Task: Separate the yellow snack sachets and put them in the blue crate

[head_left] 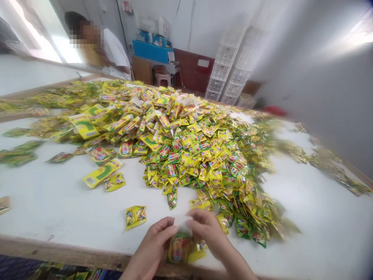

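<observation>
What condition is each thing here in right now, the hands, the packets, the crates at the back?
Left hand: gripping a clear bag.
Right hand: gripping the same bag.
Clear bag: held between both hands, sachets inside.
Sachet heap: loose, piled on the white table.
Lone sachet: lying flat, apart.
White crates: stacked.
</observation>
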Motion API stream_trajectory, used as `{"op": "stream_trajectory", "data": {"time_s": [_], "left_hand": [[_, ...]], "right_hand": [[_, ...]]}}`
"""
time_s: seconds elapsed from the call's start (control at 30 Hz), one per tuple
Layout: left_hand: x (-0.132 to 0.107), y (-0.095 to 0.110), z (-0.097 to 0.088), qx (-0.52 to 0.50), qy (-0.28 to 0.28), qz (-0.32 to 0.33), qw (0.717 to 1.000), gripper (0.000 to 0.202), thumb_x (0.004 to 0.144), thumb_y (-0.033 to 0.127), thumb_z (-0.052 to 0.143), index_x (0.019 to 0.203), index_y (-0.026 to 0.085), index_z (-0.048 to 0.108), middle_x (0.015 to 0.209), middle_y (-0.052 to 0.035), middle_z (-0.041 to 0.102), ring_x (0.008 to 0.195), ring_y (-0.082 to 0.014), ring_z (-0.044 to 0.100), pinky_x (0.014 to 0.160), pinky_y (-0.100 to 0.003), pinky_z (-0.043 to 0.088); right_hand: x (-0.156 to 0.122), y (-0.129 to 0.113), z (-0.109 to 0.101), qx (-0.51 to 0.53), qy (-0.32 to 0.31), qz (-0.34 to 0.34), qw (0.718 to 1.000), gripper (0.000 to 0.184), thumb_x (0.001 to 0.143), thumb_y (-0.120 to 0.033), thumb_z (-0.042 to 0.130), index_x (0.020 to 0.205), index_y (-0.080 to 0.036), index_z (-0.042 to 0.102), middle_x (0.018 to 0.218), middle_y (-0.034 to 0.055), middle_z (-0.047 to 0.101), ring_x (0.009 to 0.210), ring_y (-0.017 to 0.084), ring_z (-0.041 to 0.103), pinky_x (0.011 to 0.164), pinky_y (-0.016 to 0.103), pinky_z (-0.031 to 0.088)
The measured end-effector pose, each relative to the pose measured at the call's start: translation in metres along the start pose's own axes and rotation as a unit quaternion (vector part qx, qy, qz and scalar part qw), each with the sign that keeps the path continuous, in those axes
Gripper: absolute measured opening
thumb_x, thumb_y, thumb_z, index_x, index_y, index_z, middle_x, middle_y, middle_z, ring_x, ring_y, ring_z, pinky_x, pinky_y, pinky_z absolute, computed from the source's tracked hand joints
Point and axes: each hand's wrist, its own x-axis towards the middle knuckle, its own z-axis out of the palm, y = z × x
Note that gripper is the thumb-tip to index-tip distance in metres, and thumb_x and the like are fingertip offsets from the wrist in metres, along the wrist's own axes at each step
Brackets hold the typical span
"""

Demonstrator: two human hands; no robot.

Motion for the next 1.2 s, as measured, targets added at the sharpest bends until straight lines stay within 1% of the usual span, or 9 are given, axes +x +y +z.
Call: {"op": "stream_trajectory", "data": {"time_s": [0.17,0.33,0.47,0.57,0.67,0.8,0.97,1.13,1.2], "left_hand": [[0.006,0.015,-0.002,0.065,0.02,-0.011,0.998,0.011,0.072,0.018,0.065,0.082,0.018,0.068,0.078,0.0003,0.067,0.073,-0.013,0.06,0.068,-0.021,0.046],[0.006,0.012,-0.01,0.028,0.009,-0.014,0.999,0.024,0.074,0.017,0.06,0.097,0.019,0.067,0.087,-0.0027,0.07,0.076,-0.0162,0.064,0.068,-0.026,0.05],[0.008,0.002,-0.018,0.098,0.054,0.044,0.993,0.028,0.08,0.031,0.065,0.105,0.019,0.069,0.102,-0.0066,0.073,0.099,-0.024,0.065,0.089,-0.036,0.052],[0.01,-0.006,-0.024,0.202,0.1,0.096,0.97,0.031,0.077,0.04,0.069,0.102,0.021,0.073,0.107,-0.006,0.075,0.11,-0.0278,0.063,0.101,-0.04,0.047],[0.013,-0.011,-0.026,0.257,0.099,0.121,0.954,0.03,0.078,0.043,0.068,0.099,0.023,0.075,0.107,-0.0047,0.075,0.108,-0.0279,0.064,0.1,-0.039,0.048],[0.016,-0.012,-0.019,0.277,0.101,0.142,0.945,0.031,0.079,0.043,0.066,0.102,0.022,0.073,0.093,-0.0042,0.076,0.095,-0.0261,0.068,0.087,-0.034,0.055],[0.019,-0.005,-0.018,0.341,0.049,0.19,0.919,0.019,0.083,0.037,0.063,0.088,0.022,0.074,0.086,-0.0036,0.074,0.084,-0.0215,0.068,0.075,-0.028,0.054],[0.016,-0.011,-0.033,0.365,-0.002,0.271,0.891,0.011,0.082,0.028,0.067,0.09,0.026,0.074,0.094,-0.0042,0.073,0.09,-0.0207,0.068,0.078,-0.028,0.054],[0.012,-0.017,-0.037,0.365,-0.02,0.282,0.887,0.013,0.081,0.026,0.069,0.093,0.027,0.073,0.098,-0.0045,0.073,0.093,-0.0212,0.068,0.08,-0.029,0.055]], "right_hand": [[0.002,-0.006,0.011,-0.025,0.034,-0.076,0.996,0.023,0.068,-0.033,0.077,0.087,-0.02,0.077,0.078,0.0025,0.07,0.068,0.015,0.058,0.056,0.021,0.046],[0.001,-0.006,0.012,0.123,-0.005,-0.013,0.992,0.021,0.073,-0.026,0.069,0.092,-0.02,0.077,0.081,0.0046,0.073,0.07,0.017,0.063,0.063,0.026,0.048],[0.003,-0.004,0.012,-0.015,0.064,-0.119,0.991,0.017,0.077,-0.026,0.068,0.09,-0.024,0.079,0.084,0.0047,0.074,0.077,0.019,0.064,0.071,0.028,0.049],[0.004,-0.004,0.012,-0.076,0.044,-0.165,0.982,0.018,0.083,-0.037,0.067,0.087,-0.026,0.08,0.081,0.0049,0.074,0.08,0.019,0.065,0.074,0.029,0.049],[0.003,-0.005,0.013,-0.061,0.039,-0.121,0.99,0.025,0.083,-0.043,0.066,0.081,-0.022,0.08,0.075,0.0049,0.074,0.074,0.019,0.065,0.069,0.028,0.049],[0.005,-0.004,0.015,-0.016,0.066,-0.062,0.996,0.024,0.071,-0.04,0.078,0.081,-0.018,0.077,0.074,0.0034,0.074,0.067,0.017,0.065,0.061,0.025,0.048],[0.003,0.003,0.015,-0.027,0.098,-0.071,0.992,0.021,0.068,-0.038,0.08,0.072,-0.018,0.077,0.066,0.0034,0.073,0.062,0.017,0.063,0.059,0.026,0.048],[-0.014,0.01,0.011,-0.094,0.095,-0.164,0.977,0.014,0.074,-0.036,0.078,0.081,-0.024,0.079,0.073,0.0036,0.073,0.071,0.02,0.066,0.067,0.028,0.05],[-0.024,0.01,0.007,-0.136,0.081,-0.212,0.964,0.012,0.079,-0.03,0.074,0.089,-0.027,0.078,0.085,0.0045,0.074,0.082,0.02,0.067,0.075,0.03,0.051]]}}
